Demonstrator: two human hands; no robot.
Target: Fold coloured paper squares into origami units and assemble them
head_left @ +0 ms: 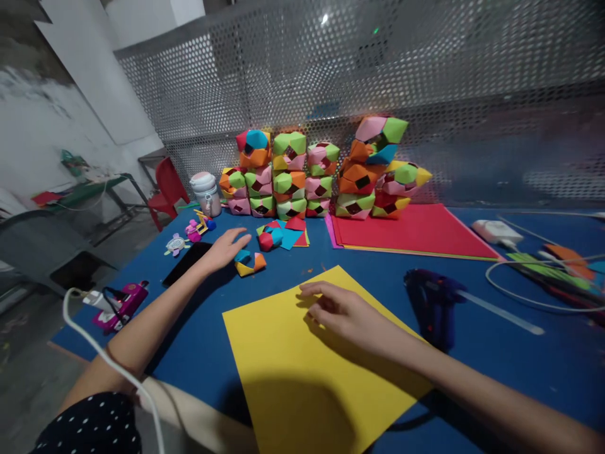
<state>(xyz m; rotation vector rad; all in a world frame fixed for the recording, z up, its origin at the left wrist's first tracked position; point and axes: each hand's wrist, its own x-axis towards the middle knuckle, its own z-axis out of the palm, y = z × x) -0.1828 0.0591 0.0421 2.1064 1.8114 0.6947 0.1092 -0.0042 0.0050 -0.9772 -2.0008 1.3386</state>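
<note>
The blue table [203, 340] is spreading wide beneath you, and along its back the stacked paper modules [290, 183] are standing already folded, so a good share is looking done. Your yellow sheet [293, 353] is lying flat right in front of you, showing no crease, so any shaping of it is seemingly all left. Over it your right hand [338, 309] is hanging, fingers loosely curled, gripping nothing visible (whether a fingertip is brushing the paper, I can't tell). Your left hand [224, 251] is hanging, fingers loose and empty, near the small folded piece [253, 265], which is looking unfinished.
</note>
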